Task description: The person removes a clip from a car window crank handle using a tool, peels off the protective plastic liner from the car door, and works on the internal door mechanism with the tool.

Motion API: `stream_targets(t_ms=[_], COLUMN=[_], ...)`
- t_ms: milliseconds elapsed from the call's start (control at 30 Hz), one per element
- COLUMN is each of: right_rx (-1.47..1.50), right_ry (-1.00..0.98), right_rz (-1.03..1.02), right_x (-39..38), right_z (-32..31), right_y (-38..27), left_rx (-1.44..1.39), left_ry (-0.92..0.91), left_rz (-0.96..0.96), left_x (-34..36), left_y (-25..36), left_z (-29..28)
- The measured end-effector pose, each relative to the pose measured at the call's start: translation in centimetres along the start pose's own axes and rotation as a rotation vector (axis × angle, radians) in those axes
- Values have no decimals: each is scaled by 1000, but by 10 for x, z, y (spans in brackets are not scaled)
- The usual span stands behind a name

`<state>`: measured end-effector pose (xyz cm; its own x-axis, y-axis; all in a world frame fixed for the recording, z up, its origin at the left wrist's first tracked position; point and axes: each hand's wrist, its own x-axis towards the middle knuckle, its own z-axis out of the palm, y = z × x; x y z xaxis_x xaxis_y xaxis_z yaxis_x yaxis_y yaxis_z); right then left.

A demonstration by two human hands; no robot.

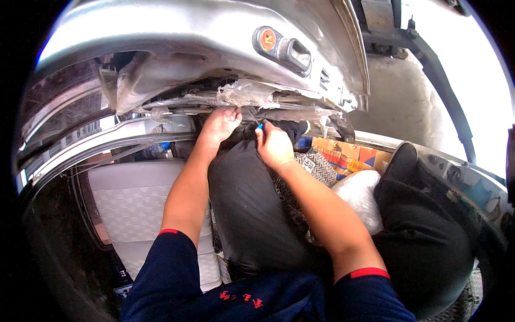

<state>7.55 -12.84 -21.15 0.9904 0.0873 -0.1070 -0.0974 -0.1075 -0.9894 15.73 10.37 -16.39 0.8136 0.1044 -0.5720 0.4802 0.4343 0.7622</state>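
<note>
Crouching inside a car cabin under a silver metal panel, smooth and curved, carrying one orange-capped fitting. Sitting at the left, one pale ribbed seat. Reaching up, two bare hands: left hand pressing spread fingers against crinkled clear plastic sheeting hanging along the panel's lower edge. Just beside it, right hand pinching one small blue-tipped tool between closed fingers, tip touching the sheeting. Lying below, one black cushion, one patterned cloth, one white plastic bag.
</note>
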Motion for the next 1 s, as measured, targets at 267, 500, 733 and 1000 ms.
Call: stream_targets(t_ms=[267,500,733,1000], right_rx=[-362,-325,-377,-448], right_ry=[-473,-461,-386,-449], right_rz=[-75,-244,-317,-76], right_x=[60,77,78,66], right_z=[-50,-54,-52,-51], right_y=[-13,13,32,-5], left_rx=[1,-22,-49,-176], left_ry=[166,175,195,48], left_rz=[-26,3,29,-35], left_x=[-1,0,7,18], left_y=[2,-1,-9,-15], left_z=[5,0,7,-1])
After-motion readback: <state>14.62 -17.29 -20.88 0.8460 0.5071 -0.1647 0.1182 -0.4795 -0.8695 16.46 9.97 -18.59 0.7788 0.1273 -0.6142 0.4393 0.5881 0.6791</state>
